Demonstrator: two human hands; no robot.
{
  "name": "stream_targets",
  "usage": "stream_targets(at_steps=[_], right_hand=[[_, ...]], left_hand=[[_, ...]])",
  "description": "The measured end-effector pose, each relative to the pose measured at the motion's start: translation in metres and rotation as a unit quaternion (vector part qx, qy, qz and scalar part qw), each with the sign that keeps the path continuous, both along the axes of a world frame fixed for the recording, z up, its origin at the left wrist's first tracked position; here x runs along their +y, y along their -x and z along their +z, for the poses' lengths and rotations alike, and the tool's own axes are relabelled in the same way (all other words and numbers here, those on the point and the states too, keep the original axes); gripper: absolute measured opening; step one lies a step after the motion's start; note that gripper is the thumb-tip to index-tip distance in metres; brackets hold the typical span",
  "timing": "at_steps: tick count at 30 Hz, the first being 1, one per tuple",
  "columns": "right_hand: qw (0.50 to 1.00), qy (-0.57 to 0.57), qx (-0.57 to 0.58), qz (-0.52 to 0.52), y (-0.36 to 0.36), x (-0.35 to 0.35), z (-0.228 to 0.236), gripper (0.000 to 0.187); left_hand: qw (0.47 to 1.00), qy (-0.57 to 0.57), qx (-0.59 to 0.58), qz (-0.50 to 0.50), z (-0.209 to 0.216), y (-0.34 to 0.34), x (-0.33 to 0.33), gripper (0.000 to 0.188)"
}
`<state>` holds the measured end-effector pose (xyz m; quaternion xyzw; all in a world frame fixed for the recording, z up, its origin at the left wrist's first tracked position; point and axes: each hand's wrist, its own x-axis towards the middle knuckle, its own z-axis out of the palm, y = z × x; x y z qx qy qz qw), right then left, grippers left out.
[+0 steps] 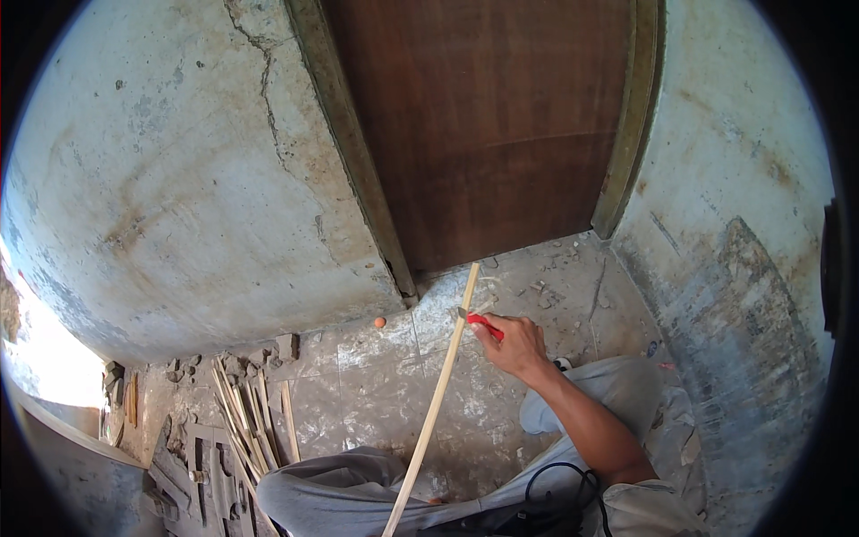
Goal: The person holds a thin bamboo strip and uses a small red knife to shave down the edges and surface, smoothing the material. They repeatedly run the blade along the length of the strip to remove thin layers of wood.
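My right hand [519, 347] is closed around the red handle of a small knife [488, 327]. Its short blade rests at the upper part of a long, pale wooden strip [440, 394]; whether it bites into the wood is too small to tell. The strip runs from the lower edge between my legs up toward the door, tilted slightly right. My left hand is out of the picture, as is the strip's near end.
More thin wooden strips [246, 416] lie in a bundle to the left, beside grey slotted boards [210, 474]. A brown door [501, 134] stands ahead between stained walls. Rubble and a small orange ball-like object [380, 322] are on the dusty tiles. A black cord [564, 467] loops over my lap.
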<state>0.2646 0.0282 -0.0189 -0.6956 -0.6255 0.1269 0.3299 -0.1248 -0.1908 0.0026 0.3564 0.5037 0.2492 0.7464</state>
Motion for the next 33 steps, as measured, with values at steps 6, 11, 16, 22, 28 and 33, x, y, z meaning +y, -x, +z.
stream_targets(at_steps=[6,11,16,22,28,33], right_hand=[[0.999,-0.037,-0.01,-0.024,-0.004,0.005,-0.014,0.034],[0.995,0.016,0.036,-0.095,-0.016,0.01,-0.008,0.036],[0.987,0.096,0.049,-0.122,-0.032,0.016,-0.016,0.036],[0.947,0.306,-0.101,0.01,-0.016,0.007,-0.036,0.044],[0.924,0.338,-0.162,0.08,-0.009,-0.002,-0.031,0.05],[0.987,0.155,0.04,0.01,-0.007,0.005,-0.015,0.046]], left_hand=[[0.999,0.027,0.033,-0.032,0.004,0.021,-0.014,0.027],[0.994,0.083,0.067,0.019,0.012,0.034,-0.038,0.025],[0.987,0.109,0.109,0.045,-0.001,0.057,-0.056,0.024],[0.985,0.018,0.135,0.109,0.009,0.033,-0.038,0.026],[0.989,-0.005,0.099,0.113,0.005,0.017,-0.006,0.028],[0.987,-0.109,0.086,0.074,0.022,-0.003,0.042,0.033]])
